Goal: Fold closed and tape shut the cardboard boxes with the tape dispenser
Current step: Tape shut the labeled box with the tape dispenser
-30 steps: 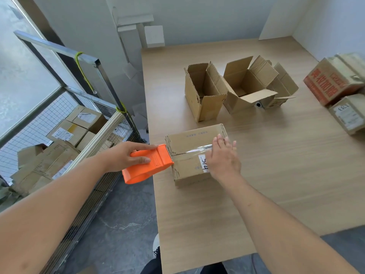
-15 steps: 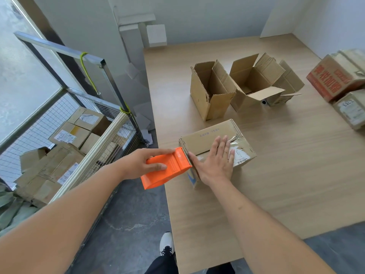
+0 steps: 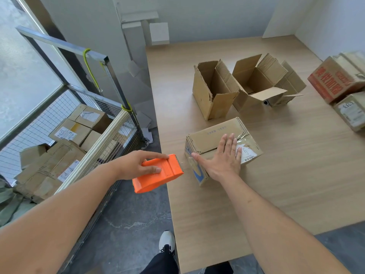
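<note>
A closed cardboard box (image 3: 213, 133) lies near the left edge of the wooden table (image 3: 276, 184), with clear tape along its top seam. My right hand (image 3: 223, 157) presses flat on its top, fingers straight. My left hand (image 3: 138, 165) grips the orange tape dispenser (image 3: 158, 175) just left of the box, a small gap between the dispenser's front and the box's end. Two open cardboard boxes (image 3: 213, 89) (image 3: 256, 82) stand behind it with flaps up.
More cardboard boxes (image 3: 335, 80) sit at the table's right edge. A wire cage cart (image 3: 94, 123) holding several taped boxes stands left of the table. My shoe (image 3: 166, 242) is on the grey floor by the table's near corner.
The box has been turned so its end faces the dispenser. The dispenser has pulled back slightly from the box; my right hand stays flat on top.
</note>
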Motion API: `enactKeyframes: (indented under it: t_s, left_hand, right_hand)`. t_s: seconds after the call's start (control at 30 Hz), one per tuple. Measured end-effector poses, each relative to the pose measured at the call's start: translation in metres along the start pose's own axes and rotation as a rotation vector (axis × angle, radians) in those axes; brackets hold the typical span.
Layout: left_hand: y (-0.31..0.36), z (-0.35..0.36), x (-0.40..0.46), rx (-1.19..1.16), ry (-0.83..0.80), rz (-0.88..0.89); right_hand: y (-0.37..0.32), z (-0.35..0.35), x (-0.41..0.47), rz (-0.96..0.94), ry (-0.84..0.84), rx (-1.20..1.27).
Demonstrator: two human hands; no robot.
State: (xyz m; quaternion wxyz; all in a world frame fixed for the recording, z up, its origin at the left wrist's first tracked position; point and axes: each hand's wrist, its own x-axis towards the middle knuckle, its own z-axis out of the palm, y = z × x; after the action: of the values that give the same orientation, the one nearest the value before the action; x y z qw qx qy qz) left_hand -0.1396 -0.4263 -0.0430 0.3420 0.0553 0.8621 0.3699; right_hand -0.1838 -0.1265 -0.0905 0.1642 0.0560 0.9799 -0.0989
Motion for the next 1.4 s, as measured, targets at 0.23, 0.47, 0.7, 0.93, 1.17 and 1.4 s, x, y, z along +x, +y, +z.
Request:
enactKeyframes:
  t_s: [0.23, 0.47, 0.7, 0.93, 1.17, 1.4]
  left_hand:
    - [0.018, 0.011, 0.017, 0.183, 0.143, 0.043]
    - [0.062, 0.032, 0.049, 0.399, 0.252, 0.002]
    - [0.093, 0.039, 0.061, 0.501, 0.257, -0.042]
    - [0.096, 0.049, 0.072, 0.613, 0.178, -0.164]
    - [0.056, 0.061, 0.063, 0.549, 0.253, -0.157]
    - [0.021, 0.033, 0.039, 0.558, 0.319, -0.159]
  right_hand:
    - [-0.001, -0.001, -0.003, -0.005, -0.003, -0.031]
    - [-0.027, -0.001, 0.0, 0.076, -0.052, -0.049]
    - [-0.027, 0.016, 0.0, 0.062, 0.038, -0.012]
    - [-0.031, 0.015, -0.005, 0.029, 0.027, -0.025]
    - [-0.022, 0.02, -0.004, -0.071, 0.092, -0.04]
    - [-0.01, 0.016, 0.002, -0.142, 0.037, -0.122]
